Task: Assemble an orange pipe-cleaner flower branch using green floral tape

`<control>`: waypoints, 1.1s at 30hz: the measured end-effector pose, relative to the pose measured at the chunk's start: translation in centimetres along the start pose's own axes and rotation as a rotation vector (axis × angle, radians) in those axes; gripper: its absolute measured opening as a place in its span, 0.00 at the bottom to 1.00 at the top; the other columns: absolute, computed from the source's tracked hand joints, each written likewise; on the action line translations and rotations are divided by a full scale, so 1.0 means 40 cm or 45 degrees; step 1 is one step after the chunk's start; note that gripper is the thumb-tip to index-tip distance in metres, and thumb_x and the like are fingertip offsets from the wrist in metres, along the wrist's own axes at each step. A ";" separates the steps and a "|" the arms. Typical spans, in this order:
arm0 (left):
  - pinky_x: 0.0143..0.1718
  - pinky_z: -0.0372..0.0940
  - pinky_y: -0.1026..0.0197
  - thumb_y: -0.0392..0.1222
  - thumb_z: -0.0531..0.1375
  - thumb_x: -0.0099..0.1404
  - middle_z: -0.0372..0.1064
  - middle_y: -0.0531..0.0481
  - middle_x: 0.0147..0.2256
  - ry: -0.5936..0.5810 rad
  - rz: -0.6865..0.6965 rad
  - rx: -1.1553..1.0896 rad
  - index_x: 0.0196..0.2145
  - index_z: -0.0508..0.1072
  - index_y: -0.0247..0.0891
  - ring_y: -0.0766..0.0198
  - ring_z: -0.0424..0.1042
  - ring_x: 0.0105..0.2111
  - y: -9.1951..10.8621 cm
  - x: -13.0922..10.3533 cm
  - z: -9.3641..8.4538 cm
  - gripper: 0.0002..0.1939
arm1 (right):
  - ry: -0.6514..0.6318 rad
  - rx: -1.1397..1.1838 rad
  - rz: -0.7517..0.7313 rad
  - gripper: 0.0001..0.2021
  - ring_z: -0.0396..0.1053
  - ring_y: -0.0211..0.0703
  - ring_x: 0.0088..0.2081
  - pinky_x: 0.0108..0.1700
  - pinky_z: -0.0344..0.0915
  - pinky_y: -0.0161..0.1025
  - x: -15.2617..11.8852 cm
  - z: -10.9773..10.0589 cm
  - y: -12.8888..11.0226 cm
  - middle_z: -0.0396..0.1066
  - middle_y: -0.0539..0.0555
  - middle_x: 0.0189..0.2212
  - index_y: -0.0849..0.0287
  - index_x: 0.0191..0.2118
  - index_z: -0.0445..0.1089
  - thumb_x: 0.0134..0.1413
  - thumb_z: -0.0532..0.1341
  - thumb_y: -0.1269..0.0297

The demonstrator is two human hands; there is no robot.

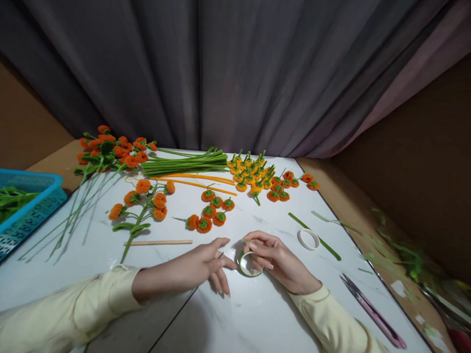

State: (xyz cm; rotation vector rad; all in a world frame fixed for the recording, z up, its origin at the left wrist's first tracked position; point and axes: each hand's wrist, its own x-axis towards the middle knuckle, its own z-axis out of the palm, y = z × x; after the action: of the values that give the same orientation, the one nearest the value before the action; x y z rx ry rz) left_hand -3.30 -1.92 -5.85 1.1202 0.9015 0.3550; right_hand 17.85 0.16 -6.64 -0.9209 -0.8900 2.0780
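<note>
My left hand [195, 267] is over the table's front middle, its fingers partly spread. A thin dark wire [172, 320] runs through its grasp, with a short tip showing between thumb and forefinger. Close by, my right hand [274, 257] holds a roll of green tape [241, 267], the fingers through and around the ring. Its thumb and forefinger pinch a small green end. Behind the hands lie several orange chenille flower heads [208, 212] with green bases. A finished orange flower stem [142, 215] lies at the left, beside a thin wooden stick [160, 242].
Green chenille stems [187, 163] and yellow flower heads [253, 171] lie at the back. Orange flowers [110, 147] fill the left rear, near a blue basket [44, 181]. On the right are a white ring [308, 239], a green strip [327, 245] and pink-handled snips [375, 314].
</note>
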 end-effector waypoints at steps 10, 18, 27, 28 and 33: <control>0.15 0.41 0.68 0.57 0.53 0.64 0.57 0.60 0.15 0.035 -0.052 0.096 0.37 0.69 0.32 0.75 0.47 0.12 0.055 -0.001 -0.006 0.22 | 0.017 -0.011 -0.013 0.06 0.45 0.22 0.13 0.19 0.53 0.29 0.000 0.008 0.005 0.72 0.49 0.24 0.62 0.33 0.73 0.50 0.66 0.64; 0.24 0.51 0.65 0.56 0.49 0.66 0.62 0.53 0.27 0.118 0.302 0.102 0.62 0.54 0.28 0.71 0.50 0.21 -0.007 0.015 0.037 0.35 | 0.003 0.023 -0.057 0.07 0.45 0.22 0.13 0.21 0.57 0.30 -0.003 0.015 0.010 0.71 0.49 0.24 0.62 0.36 0.75 0.52 0.65 0.65; 0.28 0.59 0.64 0.47 0.47 0.70 0.65 0.55 0.22 0.455 0.518 0.444 0.65 0.44 0.30 0.67 0.60 0.22 -0.047 0.033 0.051 0.32 | 0.029 0.088 -0.147 0.11 0.48 0.25 0.15 0.23 0.58 0.31 -0.003 0.054 0.036 0.71 0.49 0.25 0.59 0.40 0.73 0.51 0.66 0.61; 0.28 0.59 0.65 0.47 0.47 0.70 0.64 0.55 0.22 0.461 0.526 0.462 0.65 0.46 0.29 0.67 0.60 0.22 -0.049 0.032 0.052 0.31 | 0.050 0.078 -0.161 0.11 0.48 0.25 0.15 0.22 0.58 0.31 -0.004 0.061 0.040 0.71 0.48 0.24 0.59 0.39 0.72 0.51 0.66 0.60; 0.27 0.59 0.66 0.44 0.46 0.70 0.61 0.55 0.22 0.474 0.560 0.537 0.64 0.48 0.27 0.68 0.60 0.22 -0.059 0.024 0.053 0.29 | 0.156 0.010 -0.240 0.11 0.49 0.26 0.15 0.21 0.57 0.31 -0.005 0.083 0.055 0.69 0.46 0.23 0.60 0.35 0.70 0.50 0.66 0.58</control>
State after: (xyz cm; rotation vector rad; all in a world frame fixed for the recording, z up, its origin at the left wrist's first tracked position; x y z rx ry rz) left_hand -1.49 -3.60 -8.06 1.6846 1.0818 0.7783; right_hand 14.62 -2.19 -6.59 -0.9134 -0.8685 1.8443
